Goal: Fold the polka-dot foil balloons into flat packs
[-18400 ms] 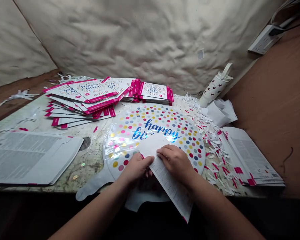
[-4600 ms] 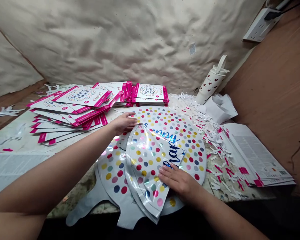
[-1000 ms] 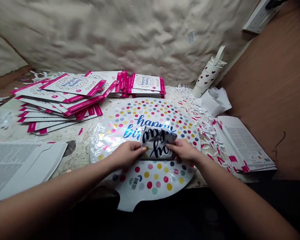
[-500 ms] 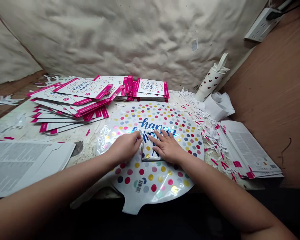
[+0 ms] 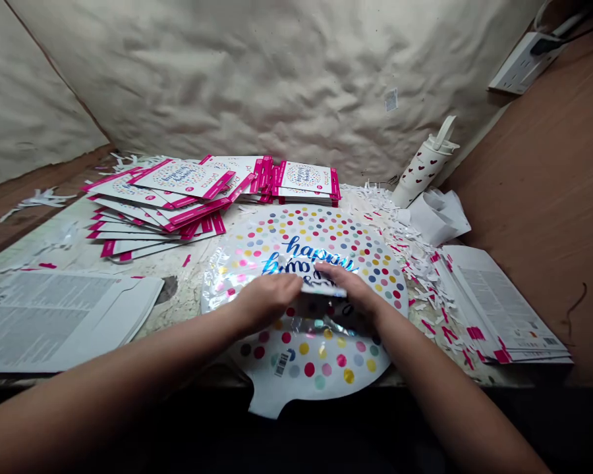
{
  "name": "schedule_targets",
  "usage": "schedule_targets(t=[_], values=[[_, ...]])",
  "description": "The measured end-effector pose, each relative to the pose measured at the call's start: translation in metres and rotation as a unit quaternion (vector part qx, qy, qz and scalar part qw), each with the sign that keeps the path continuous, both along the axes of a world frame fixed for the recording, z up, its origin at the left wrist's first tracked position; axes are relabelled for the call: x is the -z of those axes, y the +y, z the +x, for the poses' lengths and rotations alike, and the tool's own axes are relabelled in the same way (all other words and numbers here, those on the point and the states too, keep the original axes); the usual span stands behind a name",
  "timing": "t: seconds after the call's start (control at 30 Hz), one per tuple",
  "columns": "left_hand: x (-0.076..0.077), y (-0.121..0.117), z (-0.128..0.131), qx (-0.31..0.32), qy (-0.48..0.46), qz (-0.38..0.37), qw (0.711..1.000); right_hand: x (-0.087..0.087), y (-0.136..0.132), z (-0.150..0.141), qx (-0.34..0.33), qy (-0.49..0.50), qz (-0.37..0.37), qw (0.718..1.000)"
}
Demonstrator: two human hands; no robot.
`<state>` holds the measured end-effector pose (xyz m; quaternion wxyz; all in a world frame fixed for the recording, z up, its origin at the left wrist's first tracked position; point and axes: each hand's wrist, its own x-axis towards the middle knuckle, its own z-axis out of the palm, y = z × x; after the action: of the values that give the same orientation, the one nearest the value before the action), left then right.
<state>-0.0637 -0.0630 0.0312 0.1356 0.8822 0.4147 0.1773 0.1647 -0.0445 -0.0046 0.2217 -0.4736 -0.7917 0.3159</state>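
Observation:
A round foil balloon (image 5: pixel 316 368) lies flat on the stone-like table top (image 5: pixel 188 263), printed with coloured dots and blue "happy birthday" lettering. Its barcode sticker (image 5: pixel 282 363) shows near the lower edge. Part of the foil is folded over into a band across the middle, with a white edge (image 5: pixel 323 288) on top. My left hand (image 5: pixel 269 301) rests on the left end of that fold, fingers together. My right hand (image 5: pixel 348 286) lies over its right end, holding the foil. Much of the fold is hidden beneath my hands.
Pink-edged printed cards (image 5: pixel 178 197) lie in stacks behind the balloon. Printed sheets (image 5: pixel 64 322) lie to the left, and another pile (image 5: pixel 504 309) to the right. Shredded paper scraps (image 5: pixel 405 243), a heart-patterned white bottle (image 5: pixel 422 172) and a wall socket strip (image 5: pixel 524 62) stand further right.
The folded foil has opened from a compact pressed packet into a wider shiny band. My right hand has moved up and right, and my left hand has shifted left along the fold.

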Motion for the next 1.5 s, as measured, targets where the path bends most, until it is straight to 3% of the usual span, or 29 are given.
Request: schedule_targets(t=[0.03, 0.07, 0.13, 0.2, 0.23, 0.3, 0.37, 0.43, 0.5, 0.53, 0.6, 0.63, 0.7, 0.8, 0.87, 0.93, 1.0, 1.07, 1.17, 1.23, 1.37, 1.43, 1.5], values=[[-0.008, 0.001, -0.007, -0.059, -0.095, -0.061, 0.992, -0.002, -0.003, 0.002, 0.026, 0.048, 0.002, 0.999], [-0.015, 0.001, -0.013, -0.112, -0.194, -0.134, 0.965, -0.004, -0.008, 0.001, 0.053, 0.097, 0.000, 0.994], [-0.025, -0.006, -0.016, -0.180, -0.357, -0.283, 0.872, -0.009, -0.018, -0.008, 0.092, 0.203, -0.034, 0.974], [-0.028, -0.018, -0.010, -0.200, -0.433, -0.377, 0.794, -0.014, -0.028, -0.024, 0.095, 0.296, -0.121, 0.943], [-0.028, -0.025, -0.006, -0.204, -0.442, -0.391, 0.781, -0.017, -0.033, -0.033, 0.099, 0.335, -0.173, 0.921], [-0.026, -0.038, -0.001, -0.193, -0.413, -0.379, 0.805, -0.021, -0.039, -0.047, 0.129, 0.403, -0.270, 0.865], [-0.025, -0.047, -0.012, -0.167, -0.344, -0.330, 0.863, -0.025, -0.041, -0.051, 0.177, 0.446, -0.334, 0.811], [-0.025, -0.051, -0.046, -0.182, -0.244, -0.232, 0.924, -0.026, -0.038, -0.044, 0.216, 0.450, -0.372, 0.783], [-0.023, -0.053, -0.105, -0.270, -0.111, -0.106, 0.951, -0.025, -0.035, -0.029, 0.239, 0.427, -0.393, 0.779], [-0.020, -0.055, -0.139, -0.330, -0.024, -0.054, 0.942, -0.023, -0.034, -0.020, 0.249, 0.414, -0.400, 0.779], [-0.009, -0.062, -0.203, -0.444, 0.127, -0.036, 0.886, -0.018, -0.033, -0.004, 0.267, 0.402, -0.405, 0.777], [-0.002, -0.067, -0.228, -0.484, 0.175, -0.062, 0.855, -0.015, -0.033, 0.001, 0.274, 0.402, -0.406, 0.774], [0.012, -0.076, -0.250, -0.496, 0.227, -0.152, 0.824, -0.011, -0.034, 0.005, 0.284, 0.406, -0.405, 0.769], [0.018, -0.080, -0.222, -0.440, 0.252, -0.189, 0.841, -0.009, -0.035, -0.007, 0.283, 0.408, -0.411, 0.764], [0.008, -0.077, -0.192, -0.417, 0.260, -0.170, 0.854, -0.011, -0.035, -0.018, 0.266, 0.415, -0.412, 0.766], [-0.007, -0.074, -0.178, -0.367, 0.266, -0.177, 0.874, -0.014, -0.034, -0.023, 0.254, 0.423, -0.398, 0.773], [-0.016, -0.075, -0.185, -0.272, 0.275, -0.205, 0.899, -0.014, -0.034, -0.019, 0.257, 0.420, -0.386, 0.780], [-0.012, -0.084, -0.207, -0.219, 0.296, -0.238, 0.899, -0.012, -0.034, -0.010, 0.266, 0.412, -0.381, 0.784], [0.005, -0.108, -0.238, -0.269, 0.313, -0.224, 0.883, -0.004, -0.035, 0.005, 0.279, 0.411, -0.378, 0.781], [0.008, -0.125, -0.249, -0.294, 0.287, -0.194, 0.891, 0.001, -0.036, 0.010, 0.296, 0.412, -0.376, 0.775], [-0.019, -0.134, -0.251, -0.320, 0.263, -0.188, 0.891, 0.003, -0.034, 0.013, 0.316, 0.414, -0.382, 0.763], [-0.030, -0.123, -0.246, -0.369, 0.270, -0.125, 0.881, 0.001, -0.032, 0.013, 0.322, 0.418, -0.377, 0.761], [-0.029, -0.105, -0.240, -0.397, 0.250, -0.048, 0.882, 0.000, -0.031, 0.014, 0.324, 0.428, -0.370, 0.759]])
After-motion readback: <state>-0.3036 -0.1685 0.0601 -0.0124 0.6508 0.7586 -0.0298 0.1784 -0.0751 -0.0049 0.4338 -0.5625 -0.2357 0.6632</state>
